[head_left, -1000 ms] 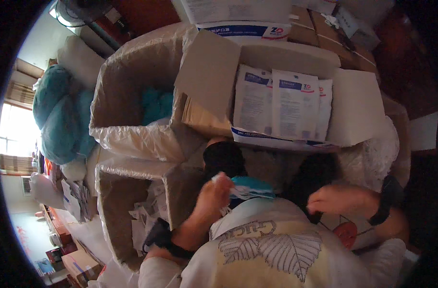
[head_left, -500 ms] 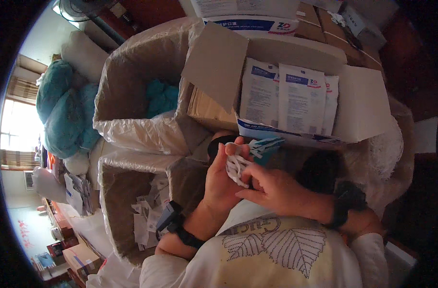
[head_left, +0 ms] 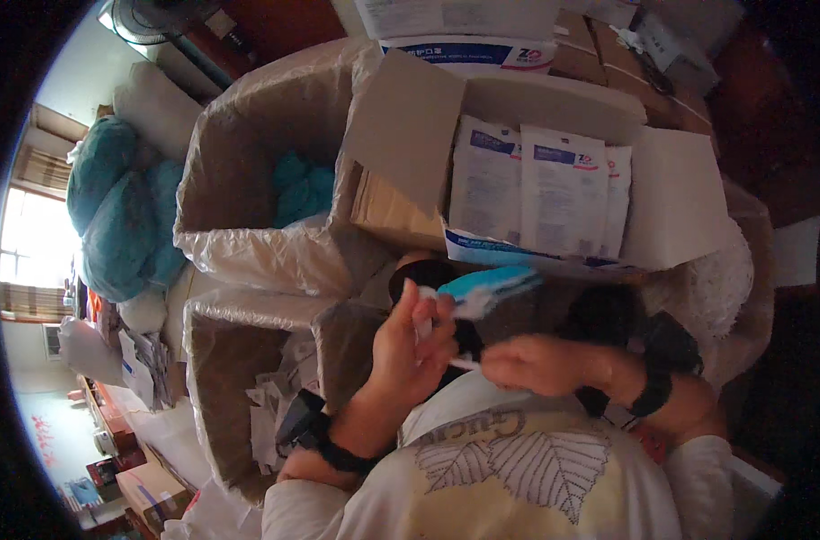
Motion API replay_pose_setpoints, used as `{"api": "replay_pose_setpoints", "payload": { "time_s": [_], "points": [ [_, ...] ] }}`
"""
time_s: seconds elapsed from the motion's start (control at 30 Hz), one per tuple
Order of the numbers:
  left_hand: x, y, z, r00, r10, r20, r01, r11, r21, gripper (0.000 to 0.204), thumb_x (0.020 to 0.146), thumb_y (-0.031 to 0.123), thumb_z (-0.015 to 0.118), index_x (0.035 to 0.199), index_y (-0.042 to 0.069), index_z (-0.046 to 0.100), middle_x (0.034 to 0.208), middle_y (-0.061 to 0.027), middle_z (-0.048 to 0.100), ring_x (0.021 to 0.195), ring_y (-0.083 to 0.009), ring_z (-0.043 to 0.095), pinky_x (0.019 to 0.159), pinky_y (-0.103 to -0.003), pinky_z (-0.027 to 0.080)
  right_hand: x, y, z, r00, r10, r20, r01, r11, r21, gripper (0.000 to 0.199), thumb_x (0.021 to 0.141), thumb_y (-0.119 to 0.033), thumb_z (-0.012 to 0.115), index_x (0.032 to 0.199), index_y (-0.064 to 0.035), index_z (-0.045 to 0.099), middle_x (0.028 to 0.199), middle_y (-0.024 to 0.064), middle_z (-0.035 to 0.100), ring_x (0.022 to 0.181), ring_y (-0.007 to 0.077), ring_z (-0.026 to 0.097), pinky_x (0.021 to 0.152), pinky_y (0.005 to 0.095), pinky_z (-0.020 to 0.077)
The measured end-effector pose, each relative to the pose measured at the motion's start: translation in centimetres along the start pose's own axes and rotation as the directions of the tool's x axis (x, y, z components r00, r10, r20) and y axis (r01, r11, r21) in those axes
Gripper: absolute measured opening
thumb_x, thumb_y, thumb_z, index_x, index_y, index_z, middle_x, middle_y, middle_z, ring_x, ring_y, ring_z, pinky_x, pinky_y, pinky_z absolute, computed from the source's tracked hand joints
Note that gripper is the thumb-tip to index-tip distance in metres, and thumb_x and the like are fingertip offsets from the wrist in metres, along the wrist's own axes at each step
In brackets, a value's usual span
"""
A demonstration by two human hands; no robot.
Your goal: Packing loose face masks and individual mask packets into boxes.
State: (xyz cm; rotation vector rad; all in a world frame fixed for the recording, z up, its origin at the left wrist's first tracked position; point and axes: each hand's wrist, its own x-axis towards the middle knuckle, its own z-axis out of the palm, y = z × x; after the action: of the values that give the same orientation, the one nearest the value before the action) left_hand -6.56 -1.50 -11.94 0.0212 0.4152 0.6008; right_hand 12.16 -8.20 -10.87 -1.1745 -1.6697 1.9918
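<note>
My left hand (head_left: 412, 346) is closed in front of my chest, its fingers wrapped round the white ear loops of a small bundle of blue and white face masks (head_left: 492, 286). The masks stick out to the right of the fingers and are smeared by motion. To the right of it, my right hand (head_left: 540, 364) has its fingers closed, with a bit of white cord (head_left: 465, 364) running from its fingertips toward the left hand. The far end of that cord is hidden, and the right hand is slightly blurred.
An open carton (head_left: 680, 198) holding white printed packets (head_left: 563, 193) stands just beyond my hands. At left, one plastic-lined box (head_left: 248, 238) holds teal material (head_left: 304, 189); a nearer lined box (head_left: 221, 387) holds paper scraps (head_left: 270, 405). Teal bags (head_left: 122, 225) are piled farther left.
My hands have drawn apart, the right one moving right with the white cord. The blue masks have swung up into fuller view beside my left hand.
</note>
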Motion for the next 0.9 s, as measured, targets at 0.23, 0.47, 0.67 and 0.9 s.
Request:
{"api": "replay_pose_setpoints", "payload": {
  "time_s": [0.23, 0.47, 0.67, 0.9],
  "points": [
    [-1.8, 1.7, -0.8, 0.86, 0.227, -0.456, -0.084, 0.946, 0.313, 0.029, 0.089, 0.038, 0.042, 0.072, 0.014, 0.048, 0.081, -0.0002, 0.048, 0.043, -0.0073, 0.032, 0.041, -0.021, 0.028, -6.6, -0.1, -1.9, 0.991, 0.091, 0.095, -0.084, 0.993, -0.077, 0.024, 0.088, -0.023, 0.042, 0.08, -0.0029, 0.051, 0.067, 0.0032, 0.05, 0.062, 0.0105, 0.047, 0.059, 0.0261, 0.0407],
    [0.5, 2.3, -0.8, 0.959, 0.271, -0.086, -0.282, 0.948, -0.149, 0.028, 0.09, 0.031, 0.041, 0.077, 0.008, 0.05, 0.092, -0.0047, 0.053, 0.073, -0.016, 0.051, 0.064, -0.03, 0.044, -3.4, -3.0, -0.6, 0.981, 0.185, 0.064, -0.193, 0.853, 0.485, 0.019, 0.088, -0.024, 0.044, 0.083, -0.0067, 0.052, 0.069, -0.0014, 0.048, 0.059, 0.0034, 0.041, 0.051, 0.0194, 0.0355],
    [1.5, -0.6, 0.2, 0.966, 0.255, -0.036, -0.257, 0.959, -0.117, 0.029, 0.091, 0.036, 0.038, 0.075, 0.012, 0.047, 0.102, -0.0007, 0.05, 0.096, -0.0158, 0.049, 0.087, -0.034, 0.038, 2.3, -3.0, 1.5, 0.95, -0.071, -0.304, 0.165, 0.941, 0.296, 0.02, 0.089, -0.025, 0.046, 0.089, -0.0044, 0.049, 0.069, -0.0007, 0.047, 0.057, 0.0059, 0.042, 0.051, 0.0212, 0.0362],
    [1.8, -1.8, 1.8, 0.921, 0.34, -0.187, -0.294, 0.926, 0.237, 0.031, 0.092, 0.038, 0.034, 0.079, 0.012, 0.046, 0.1, 0.0, 0.05, 0.103, -0.0151, 0.045, 0.088, -0.035, 0.039, 3.6, -3.4, 1.6, 0.806, -0.287, -0.517, 0.178, 0.951, -0.251, 0.021, 0.084, -0.02, 0.051, 0.095, -0.0029, 0.044, 0.078, 0.0187, 0.057, 0.074, 0.0357, 0.058, 0.062, 0.0408, 0.0446]
  ]
}}
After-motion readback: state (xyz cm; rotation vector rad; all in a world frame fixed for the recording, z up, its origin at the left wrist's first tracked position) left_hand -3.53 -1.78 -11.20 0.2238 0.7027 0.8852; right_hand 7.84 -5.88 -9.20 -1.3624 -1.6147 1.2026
